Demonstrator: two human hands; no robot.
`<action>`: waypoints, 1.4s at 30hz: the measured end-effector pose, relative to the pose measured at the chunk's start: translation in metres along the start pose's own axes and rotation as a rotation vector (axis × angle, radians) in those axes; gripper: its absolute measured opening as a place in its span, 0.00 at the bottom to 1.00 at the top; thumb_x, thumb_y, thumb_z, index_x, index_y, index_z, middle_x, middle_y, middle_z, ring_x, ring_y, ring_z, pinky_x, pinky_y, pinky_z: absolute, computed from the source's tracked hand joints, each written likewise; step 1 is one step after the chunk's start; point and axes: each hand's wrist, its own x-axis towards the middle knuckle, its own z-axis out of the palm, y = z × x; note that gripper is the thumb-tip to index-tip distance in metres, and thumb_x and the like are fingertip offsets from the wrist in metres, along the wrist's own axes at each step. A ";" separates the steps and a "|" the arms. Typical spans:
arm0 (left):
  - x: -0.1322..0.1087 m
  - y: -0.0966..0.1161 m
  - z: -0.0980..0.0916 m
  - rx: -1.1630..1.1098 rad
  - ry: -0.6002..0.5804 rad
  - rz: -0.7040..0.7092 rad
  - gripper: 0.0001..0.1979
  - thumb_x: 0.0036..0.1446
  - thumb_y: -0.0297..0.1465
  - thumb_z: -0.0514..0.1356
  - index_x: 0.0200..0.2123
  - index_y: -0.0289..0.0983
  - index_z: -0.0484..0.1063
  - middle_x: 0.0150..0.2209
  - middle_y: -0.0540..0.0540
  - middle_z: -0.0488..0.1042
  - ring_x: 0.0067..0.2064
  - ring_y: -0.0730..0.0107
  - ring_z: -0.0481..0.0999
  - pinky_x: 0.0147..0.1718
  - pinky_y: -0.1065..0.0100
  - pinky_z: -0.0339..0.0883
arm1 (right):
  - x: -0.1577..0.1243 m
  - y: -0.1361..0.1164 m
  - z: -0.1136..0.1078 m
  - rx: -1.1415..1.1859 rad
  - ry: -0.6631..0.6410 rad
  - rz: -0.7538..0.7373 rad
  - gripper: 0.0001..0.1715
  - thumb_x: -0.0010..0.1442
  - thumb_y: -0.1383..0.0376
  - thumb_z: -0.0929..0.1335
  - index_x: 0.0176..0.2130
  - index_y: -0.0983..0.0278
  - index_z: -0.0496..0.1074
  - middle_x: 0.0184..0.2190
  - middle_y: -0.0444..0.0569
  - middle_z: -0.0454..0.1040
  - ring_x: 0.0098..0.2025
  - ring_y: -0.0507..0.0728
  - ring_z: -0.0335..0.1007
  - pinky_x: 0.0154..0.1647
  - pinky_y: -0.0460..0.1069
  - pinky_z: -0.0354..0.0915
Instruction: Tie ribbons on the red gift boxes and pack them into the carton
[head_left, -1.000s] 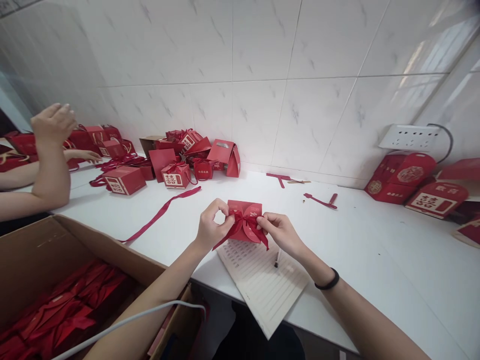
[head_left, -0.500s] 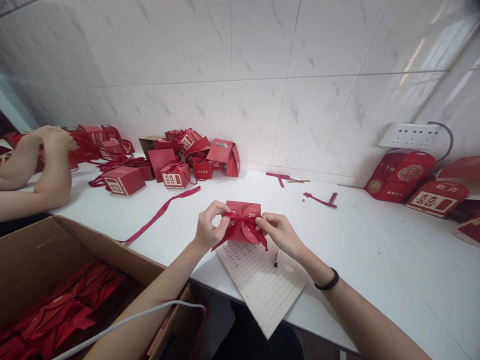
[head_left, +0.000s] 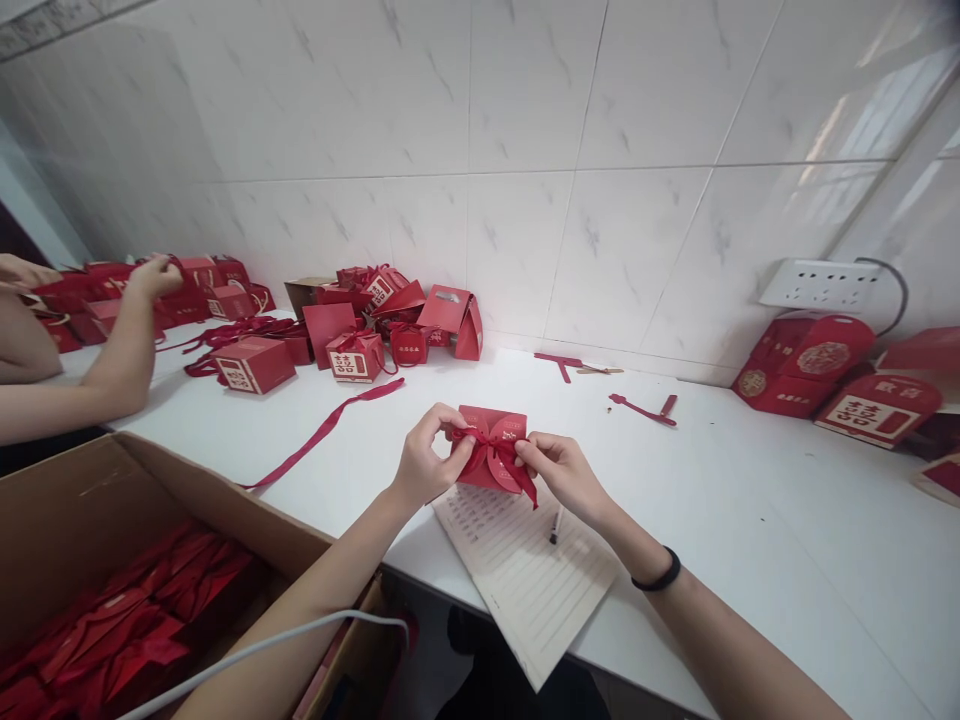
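A small red gift box (head_left: 491,415) with gold print lies in front of me, its top crossed by a red ribbon (head_left: 489,452) tied in a bow. My left hand (head_left: 433,455) pinches the bow's left loop between thumb and fingers. On the other side, my right hand (head_left: 559,470) is closed on the right loop, with one ribbon tail hanging below it. Under the box and my hands is a lined notepad (head_left: 544,600) with writing near its top, and a pen (head_left: 556,525) rests on it.
At left stands a cardboard box (head_left: 217,500) of red boxes, a white cable (head_left: 300,630) before it. Red boxes (head_left: 255,365) and a loose ribbon (head_left: 322,430) lie behind. Another person's arms (head_left: 112,370) are far left. A power strip (head_left: 817,285) hangs above more boxes (head_left: 874,405).
My hands stay on the bow, its loops pulled slightly. The other person's hands, together before, are now apart. The view has shifted a little.
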 end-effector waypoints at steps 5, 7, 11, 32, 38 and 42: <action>0.000 -0.001 0.000 0.009 0.005 -0.020 0.08 0.50 0.25 0.59 0.33 0.37 0.63 0.32 0.49 0.62 0.31 0.74 0.65 0.29 0.70 0.64 | 0.000 0.001 -0.001 -0.018 -0.003 -0.014 0.29 0.52 0.42 0.66 0.20 0.64 0.65 0.19 0.43 0.61 0.23 0.50 0.54 0.24 0.47 0.55; 0.000 -0.001 0.000 0.001 0.004 -0.041 0.08 0.50 0.26 0.59 0.34 0.37 0.63 0.33 0.49 0.61 0.31 0.75 0.64 0.29 0.71 0.64 | 0.000 0.000 -0.001 -0.011 -0.004 -0.012 0.29 0.52 0.43 0.66 0.20 0.64 0.64 0.19 0.43 0.62 0.23 0.50 0.54 0.24 0.47 0.55; 0.000 -0.002 0.000 -0.046 0.000 -0.108 0.06 0.52 0.26 0.58 0.33 0.38 0.62 0.29 0.51 0.61 0.29 0.75 0.63 0.29 0.71 0.63 | 0.000 0.000 -0.001 0.011 0.000 0.001 0.28 0.52 0.44 0.66 0.20 0.64 0.64 0.19 0.43 0.62 0.23 0.50 0.56 0.25 0.47 0.56; -0.002 -0.003 -0.005 0.063 -0.046 0.092 0.11 0.46 0.20 0.54 0.34 0.38 0.60 0.27 0.53 0.59 0.24 0.78 0.61 0.22 0.73 0.60 | -0.001 0.003 -0.001 -0.020 0.008 -0.030 0.30 0.55 0.44 0.64 0.18 0.63 0.53 0.19 0.41 0.54 0.22 0.49 0.48 0.23 0.46 0.49; -0.004 -0.004 -0.002 0.122 -0.018 0.067 0.10 0.48 0.20 0.55 0.32 0.38 0.59 0.24 0.55 0.60 0.22 0.80 0.61 0.21 0.75 0.60 | -0.001 0.003 0.000 -0.015 0.013 -0.011 0.31 0.53 0.42 0.65 0.18 0.63 0.54 0.18 0.41 0.55 0.22 0.49 0.50 0.23 0.46 0.50; -0.003 -0.005 -0.001 0.215 0.078 0.110 0.10 0.46 0.17 0.53 0.27 0.38 0.58 0.21 0.57 0.56 0.21 0.81 0.59 0.20 0.78 0.57 | -0.002 0.003 0.000 -0.038 0.017 -0.010 0.31 0.53 0.43 0.64 0.18 0.63 0.55 0.18 0.41 0.55 0.22 0.49 0.50 0.23 0.46 0.50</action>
